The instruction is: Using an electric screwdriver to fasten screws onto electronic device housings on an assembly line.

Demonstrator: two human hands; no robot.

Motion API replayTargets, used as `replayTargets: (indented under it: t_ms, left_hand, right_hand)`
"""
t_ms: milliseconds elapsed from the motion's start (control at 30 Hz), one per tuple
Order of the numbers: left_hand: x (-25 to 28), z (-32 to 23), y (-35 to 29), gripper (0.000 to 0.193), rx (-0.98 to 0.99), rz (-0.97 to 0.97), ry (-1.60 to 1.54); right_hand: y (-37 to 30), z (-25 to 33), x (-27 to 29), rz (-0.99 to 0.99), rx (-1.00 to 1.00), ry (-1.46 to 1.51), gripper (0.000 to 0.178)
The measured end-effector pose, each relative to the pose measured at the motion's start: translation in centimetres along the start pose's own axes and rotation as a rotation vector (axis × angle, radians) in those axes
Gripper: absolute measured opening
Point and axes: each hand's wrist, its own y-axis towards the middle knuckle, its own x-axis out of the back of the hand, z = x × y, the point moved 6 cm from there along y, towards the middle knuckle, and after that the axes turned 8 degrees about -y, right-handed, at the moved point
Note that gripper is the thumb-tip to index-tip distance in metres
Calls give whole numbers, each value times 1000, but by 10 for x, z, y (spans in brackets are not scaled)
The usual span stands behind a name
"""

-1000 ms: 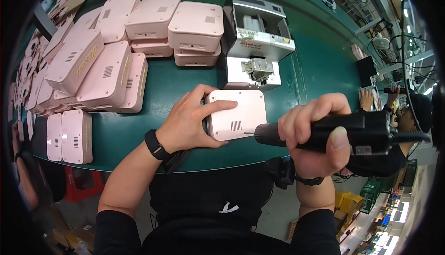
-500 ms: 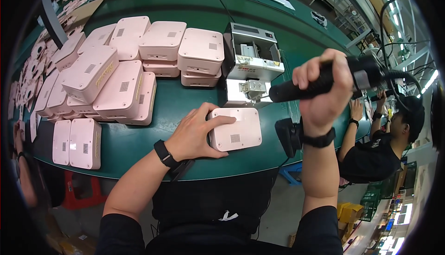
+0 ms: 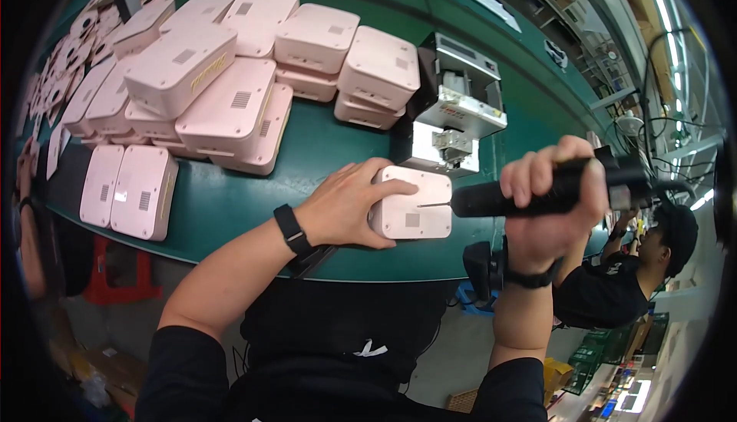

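Note:
A pale pink box-shaped housing (image 3: pixel 414 205) lies on the green table with its vented, screw-holed face up. My left hand (image 3: pixel 345 205) grips its left side, thumb below and a finger across the top. A black corded electric screwdriver (image 3: pixel 491 201) is wrapped in my right hand (image 3: pixel 549 199). Its thin bit points left, over the housing's upper face; whether the tip touches I cannot tell. Just beyond the housing stands a screw feeder (image 3: pixel 453 145) with a metal pick-up block at its front.
Stacked pink housings (image 3: pixel 230 107) fill the table's left side, with two more (image 3: pixel 127 191) standing by the front edge. Loose pink panels (image 3: pixel 77 46) are heaped at far left. A red stool (image 3: pixel 119 272) is below. A co-worker (image 3: pixel 629 268) sits at right.
My right hand has brought the screwdriver from the feeder's front down and nearer, over the housing. The view has shifted, so the table's contents appear moved. My left hand keeps its hold.

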Motion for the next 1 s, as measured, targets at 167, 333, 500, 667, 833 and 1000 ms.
replayTargets:
  t_ms: [167, 333, 500, 667, 833, 1000]
  left_hand:
    - [-2, 1, 1, 75, -18, -10, 27]
    - [-4, 3, -3, 74, -3, -17, 18]
    - [-6, 3, -4, 72, -54, -77, -11]
    - [-6, 4, -4, 70, -52, -92, -36]
    - [-5, 5, -6, 69, -53, -96, -27]
    - [-4, -1, -7, 72, -80, -102, -6]
  right_hand:
    - [-25, 16, -31, 117, 21, -3, 40]
    - [-35, 5, -39, 174, -94, -30, 47]
    - [-50, -4, -50, 127, -194, -99, 55]
    - [-53, -7, -53, 175, -192, -124, 60]
    - [-52, -9, -57, 157, -93, -175, 50]
    - [-53, -8, -56, 149, -194, -110, 54]
